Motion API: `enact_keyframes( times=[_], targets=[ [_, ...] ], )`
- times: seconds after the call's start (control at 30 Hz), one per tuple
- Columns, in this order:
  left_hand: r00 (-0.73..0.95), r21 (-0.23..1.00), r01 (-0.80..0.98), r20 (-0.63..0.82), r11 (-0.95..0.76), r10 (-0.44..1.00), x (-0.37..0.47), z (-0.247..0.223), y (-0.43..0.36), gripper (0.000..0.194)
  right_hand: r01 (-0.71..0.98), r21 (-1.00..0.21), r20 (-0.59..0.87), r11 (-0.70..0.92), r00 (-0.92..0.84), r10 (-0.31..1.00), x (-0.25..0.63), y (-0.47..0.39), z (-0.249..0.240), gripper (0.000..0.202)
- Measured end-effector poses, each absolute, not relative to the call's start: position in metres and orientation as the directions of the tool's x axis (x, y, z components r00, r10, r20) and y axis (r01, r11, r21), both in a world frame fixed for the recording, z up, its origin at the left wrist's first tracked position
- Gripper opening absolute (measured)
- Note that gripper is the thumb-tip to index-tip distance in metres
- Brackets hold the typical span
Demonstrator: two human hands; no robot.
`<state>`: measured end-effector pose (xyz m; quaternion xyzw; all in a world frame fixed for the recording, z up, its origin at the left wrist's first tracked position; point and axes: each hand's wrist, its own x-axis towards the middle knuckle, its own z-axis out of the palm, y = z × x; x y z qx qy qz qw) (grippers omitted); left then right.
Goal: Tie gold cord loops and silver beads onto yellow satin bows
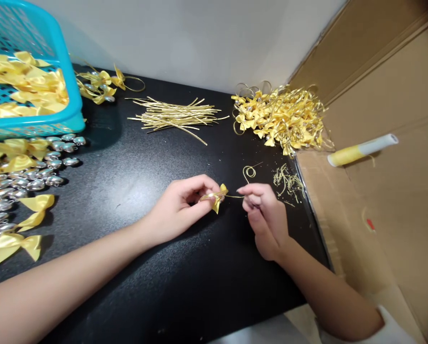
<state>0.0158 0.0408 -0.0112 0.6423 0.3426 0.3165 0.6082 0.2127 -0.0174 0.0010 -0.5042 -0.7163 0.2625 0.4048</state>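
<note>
Over the middle of the black table, my left hand [190, 203] pinches a small yellow ribbon bow [217, 204] between thumb and fingertips. A thin gold cord [234, 196] runs from the bow across to my right hand [266, 217], whose fingers are closed on it. Just above the right hand, a curl of gold cord [248, 172] shows; whether it belongs to the same piece I cannot tell. My left fingers hide part of the bow.
A turquoise basket [75, 102] of yellow bows stands left, with silver beads [36, 184] and loose bows [16, 246] before it. Behind are gold cord lengths [178, 114], bows with beads [101, 86] and a heap of corded bows [281, 117]. Cord scraps [288, 182] lie right, beside cardboard [389, 205].
</note>
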Motion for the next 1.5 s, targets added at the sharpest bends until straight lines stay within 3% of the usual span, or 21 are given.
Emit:
enact_keyframes(
  times=[0.1, 0.3, 1.13, 1.5],
  targets=[
    [0.535, 0.998, 0.061, -0.027, -0.007, 0.844, 0.0173, -0.0094, 0.0414, 0.013, 0.629, -0.659, 0.306, 0.412, -0.275, 0.911, 0.2128, -0.0194, 0.0012, 0.018],
    [0.534, 0.990, 0.122, -0.001, -0.076, 0.846, 0.0176, -0.0069, 0.0431, 0.019, 0.773, -0.496, 0.290, 0.395, -0.281, 0.915, 0.2097, -0.0159, 0.0038, 0.018],
    [0.536, 0.984, 0.176, -0.118, 0.026, 0.836, 0.0186, -0.0042, 0.0406, 0.026, 0.909, -0.202, 0.369, 0.364, -0.274, 0.888, 0.2099, -0.0189, 0.0013, 0.021],
    [0.539, 0.986, 0.167, -0.086, -0.007, 0.838, 0.0186, -0.0063, 0.0387, 0.023, 0.918, -0.183, 0.340, 0.353, -0.277, 0.899, 0.2084, -0.0190, 0.0009, 0.021]
  ],
)
